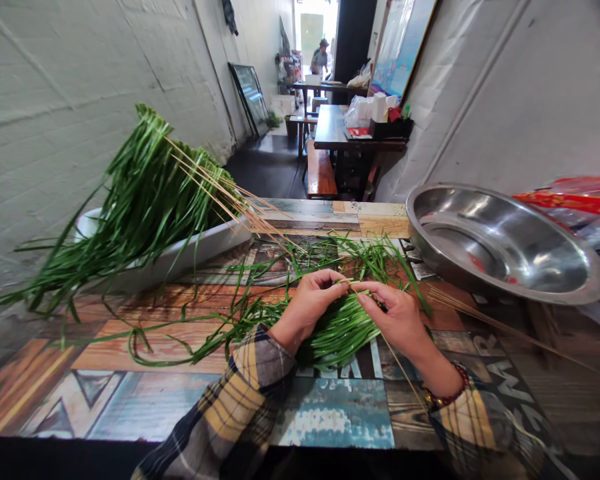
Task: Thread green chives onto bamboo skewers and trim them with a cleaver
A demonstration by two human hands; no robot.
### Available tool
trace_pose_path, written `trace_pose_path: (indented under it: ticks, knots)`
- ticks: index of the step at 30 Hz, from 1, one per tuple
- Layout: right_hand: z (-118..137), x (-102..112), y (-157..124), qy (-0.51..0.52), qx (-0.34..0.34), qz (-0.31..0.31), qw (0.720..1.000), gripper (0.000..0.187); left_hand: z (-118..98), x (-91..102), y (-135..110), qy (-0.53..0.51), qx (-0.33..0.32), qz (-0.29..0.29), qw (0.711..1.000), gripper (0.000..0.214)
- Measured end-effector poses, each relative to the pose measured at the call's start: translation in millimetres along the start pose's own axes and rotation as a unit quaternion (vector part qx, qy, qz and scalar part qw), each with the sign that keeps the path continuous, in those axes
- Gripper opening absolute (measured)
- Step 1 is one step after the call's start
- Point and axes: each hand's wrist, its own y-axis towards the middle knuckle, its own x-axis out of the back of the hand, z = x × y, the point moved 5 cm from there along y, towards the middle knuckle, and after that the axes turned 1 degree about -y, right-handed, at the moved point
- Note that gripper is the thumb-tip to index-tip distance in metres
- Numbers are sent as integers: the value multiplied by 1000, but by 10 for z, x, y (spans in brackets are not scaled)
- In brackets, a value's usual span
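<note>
My left hand (313, 303) pinches the ends of long green garlic chives, thumb and forefinger closed near the other hand's fingertips. My right hand (397, 320) is closed on a thin bamboo skewer (403, 370), which slants down toward my right wrist. A bunch of chives (343, 337) lies below and between my hands, its stalks spreading over the table. More loose chives (375, 257) lie just beyond my fingers. The skewer's tip among the chive ends is too small to make out.
At left, a white tray (180, 257) holds a tall pile of skewered chives (145, 180), bare skewers (215, 183) resting on it. Loose skewers (473, 310) lie at right beside a steel basin (500, 240). Beyond the patterned table (170, 407) are a dark table (330, 123) and a person (319, 60).
</note>
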Motion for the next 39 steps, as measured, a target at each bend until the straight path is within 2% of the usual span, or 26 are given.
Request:
trace_pose_path:
  ticks: [8, 26, 33, 39]
  knots:
    - [-31, -2, 7, -44, -17, 13, 999, 23, -5, -7, 0, 1, 0, -1, 1000, 16]
    - [35, 5, 2, -5, 8, 5, 1000, 25, -6, 7, 11, -5, -4, -5, 1000, 16]
    - [-21, -4, 1, -30, -24, 11, 999, 23, -7, 0, -1, -6, -4, 1, 1000, 16]
    - [-14, -5, 6, -4, -35, 18, 999, 35, -15, -2, 5, -1, -9, 3, 1000, 17]
